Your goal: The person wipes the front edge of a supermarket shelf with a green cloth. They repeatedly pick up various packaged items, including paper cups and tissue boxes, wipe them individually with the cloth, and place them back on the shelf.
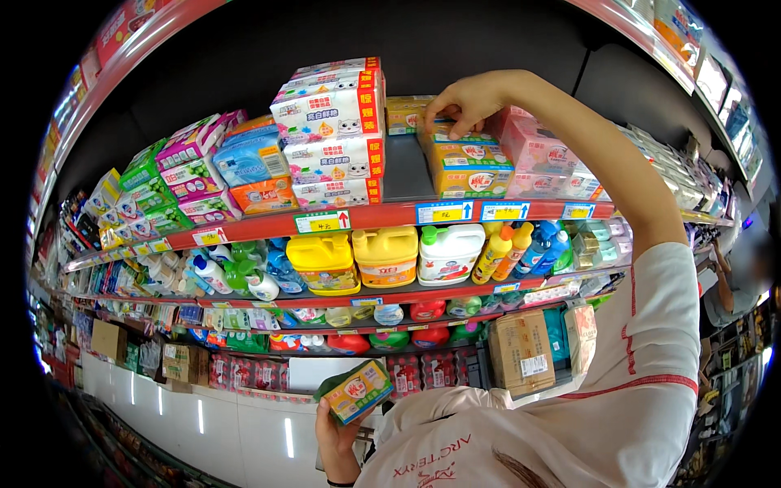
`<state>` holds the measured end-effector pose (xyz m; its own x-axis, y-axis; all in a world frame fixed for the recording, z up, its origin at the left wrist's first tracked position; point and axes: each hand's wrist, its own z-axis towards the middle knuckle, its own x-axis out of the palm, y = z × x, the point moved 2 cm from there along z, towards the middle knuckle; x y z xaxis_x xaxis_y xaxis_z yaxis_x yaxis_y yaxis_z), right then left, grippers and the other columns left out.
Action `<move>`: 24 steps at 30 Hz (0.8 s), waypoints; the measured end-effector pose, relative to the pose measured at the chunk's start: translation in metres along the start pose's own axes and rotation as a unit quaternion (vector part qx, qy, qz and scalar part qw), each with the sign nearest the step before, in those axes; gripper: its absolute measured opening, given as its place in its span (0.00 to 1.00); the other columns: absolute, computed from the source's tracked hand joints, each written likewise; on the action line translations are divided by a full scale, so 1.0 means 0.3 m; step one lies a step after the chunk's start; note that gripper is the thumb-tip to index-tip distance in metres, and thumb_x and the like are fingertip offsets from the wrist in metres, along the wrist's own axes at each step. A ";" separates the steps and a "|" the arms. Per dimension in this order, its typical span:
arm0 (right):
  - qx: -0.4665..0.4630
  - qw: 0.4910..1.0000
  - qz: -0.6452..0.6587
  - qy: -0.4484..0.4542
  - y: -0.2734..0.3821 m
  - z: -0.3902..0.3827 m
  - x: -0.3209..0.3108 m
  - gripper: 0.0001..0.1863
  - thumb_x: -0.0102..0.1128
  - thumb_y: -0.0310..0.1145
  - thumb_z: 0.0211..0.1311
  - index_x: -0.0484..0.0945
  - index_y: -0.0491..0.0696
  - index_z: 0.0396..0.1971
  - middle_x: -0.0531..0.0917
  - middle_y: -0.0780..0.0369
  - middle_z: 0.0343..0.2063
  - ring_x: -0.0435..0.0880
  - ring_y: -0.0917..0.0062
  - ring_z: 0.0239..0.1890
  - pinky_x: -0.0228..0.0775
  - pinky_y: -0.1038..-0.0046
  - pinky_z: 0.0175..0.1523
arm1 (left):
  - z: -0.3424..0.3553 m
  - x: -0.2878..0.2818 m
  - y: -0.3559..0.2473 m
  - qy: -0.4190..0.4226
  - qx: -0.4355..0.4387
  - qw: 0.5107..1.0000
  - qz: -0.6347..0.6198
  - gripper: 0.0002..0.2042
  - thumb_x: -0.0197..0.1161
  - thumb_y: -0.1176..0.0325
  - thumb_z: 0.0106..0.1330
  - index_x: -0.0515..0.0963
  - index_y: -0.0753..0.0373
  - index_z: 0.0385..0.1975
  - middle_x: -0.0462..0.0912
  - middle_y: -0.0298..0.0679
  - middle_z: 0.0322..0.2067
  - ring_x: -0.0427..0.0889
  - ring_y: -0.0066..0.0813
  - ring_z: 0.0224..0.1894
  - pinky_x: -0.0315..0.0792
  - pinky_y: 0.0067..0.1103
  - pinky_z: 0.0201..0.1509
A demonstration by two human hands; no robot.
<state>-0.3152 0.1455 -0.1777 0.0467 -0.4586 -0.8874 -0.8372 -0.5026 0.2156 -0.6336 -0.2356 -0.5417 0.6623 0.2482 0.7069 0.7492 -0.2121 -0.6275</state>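
My left hand is down low in front of the shelves, closed around a yellow, green and blue soap pack. Up on the top shelf, my right hand reaches over a stack of matching yellow soap packs. Its fingers are bent down and closed on the top pack, partly covering it. Behind my right fingers and to their left sits another yellow pack. Pink wrapped soap packs stand close on the right of the stack.
White multipacks rise in a tall pile left of a bare strip of shelf. A red price rail runs along the front edge. Below stand yellow detergent jugs and bottles. A cardboard box sits lower right.
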 end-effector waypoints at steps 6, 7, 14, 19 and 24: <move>-0.002 1.000 0.012 0.004 -0.027 0.008 -0.004 0.22 0.69 0.27 0.58 0.81 0.53 0.54 0.74 0.68 0.30 0.76 0.81 0.33 0.79 0.75 0.44 | -0.007 -0.022 0.026 0.009 -0.004 1.000 -0.017 0.34 0.55 0.40 0.67 0.69 0.62 0.62 0.74 0.52 0.59 0.78 0.56 0.57 0.78 0.47 0.55; -0.035 0.999 -0.009 -0.015 -0.034 0.019 -0.013 0.21 0.67 0.25 0.58 0.81 0.53 0.53 0.75 0.67 0.32 0.77 0.79 0.35 0.78 0.74 0.47 | -0.008 -0.024 0.034 0.005 -0.006 1.000 -0.015 0.34 0.55 0.40 0.67 0.69 0.62 0.62 0.74 0.52 0.59 0.78 0.56 0.57 0.78 0.47 0.55; -0.151 0.977 -0.091 -0.119 -0.097 0.135 -0.082 0.25 0.49 0.13 0.61 0.83 0.53 0.52 0.79 0.57 0.47 0.77 0.65 0.55 0.70 0.70 0.60 | 0.000 0.011 0.017 0.004 0.001 1.000 -0.005 0.34 0.55 0.40 0.67 0.68 0.62 0.62 0.75 0.52 0.58 0.79 0.56 0.56 0.80 0.45 0.53; -0.026 0.992 -0.120 -0.038 -0.053 0.162 -0.031 0.28 0.44 0.13 0.62 0.82 0.55 0.54 0.74 0.56 0.55 0.73 0.61 0.60 0.67 0.69 0.64 | 0.004 0.004 0.013 0.002 0.009 1.000 -0.012 0.34 0.55 0.40 0.67 0.68 0.62 0.62 0.75 0.52 0.58 0.79 0.56 0.55 0.80 0.45 0.53; -0.003 0.992 -0.121 -0.019 -0.106 0.160 -0.035 0.27 0.46 0.15 0.64 0.81 0.58 0.56 0.73 0.55 0.56 0.73 0.61 0.60 0.67 0.71 0.62 | 0.012 -0.027 0.027 -0.022 0.000 0.999 -0.023 0.34 0.55 0.40 0.67 0.68 0.62 0.62 0.75 0.52 0.58 0.79 0.56 0.55 0.80 0.45 0.53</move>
<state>-0.3151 0.2014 -0.1948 0.2256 -0.2952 -0.9284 -0.8009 -0.5988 -0.0043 -0.6329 -0.2359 -0.5538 0.6259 0.2989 0.7204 0.7791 -0.1986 -0.5946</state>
